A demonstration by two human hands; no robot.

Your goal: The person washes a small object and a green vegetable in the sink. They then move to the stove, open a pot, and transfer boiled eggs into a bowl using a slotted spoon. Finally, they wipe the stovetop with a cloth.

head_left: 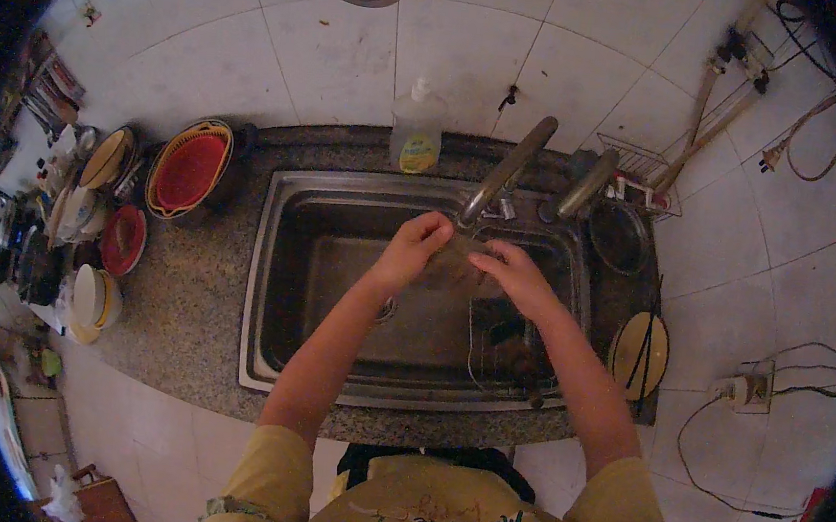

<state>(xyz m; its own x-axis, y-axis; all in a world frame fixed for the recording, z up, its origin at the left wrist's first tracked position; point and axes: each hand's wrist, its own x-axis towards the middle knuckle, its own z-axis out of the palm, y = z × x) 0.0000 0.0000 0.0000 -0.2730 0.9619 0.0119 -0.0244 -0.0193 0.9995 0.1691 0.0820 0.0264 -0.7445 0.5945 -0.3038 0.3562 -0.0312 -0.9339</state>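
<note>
My two hands meet over the sink (339,267), just below the spout of the metal faucet (509,173), and between them I have a thin brownish piece (456,260). The light is dim and the thing small in view, so I can't fairly say what it is or what it is made of.

My left hand (413,249) has its fingers curled in, thumb and forefinger nearly closed together on the left edge of the piece. My right hand (519,277) is a little less folded: thumb and forefinger pinch at the opposite edge, narrowly parted, with the other fingers bent behind. So both grips are small, at the fingertips, and the piece spans the gap between them, above the basin.

Below my right forearm (589,375), a wire rack (471,342) sits in the right part of the basin. Behind the sink, left of the faucet, a clear pump bottle (418,133) stands upright. On the stone counter (188,307) to my left are a red and yellow basket (187,174) and, near it, a red dish (123,240).
</note>
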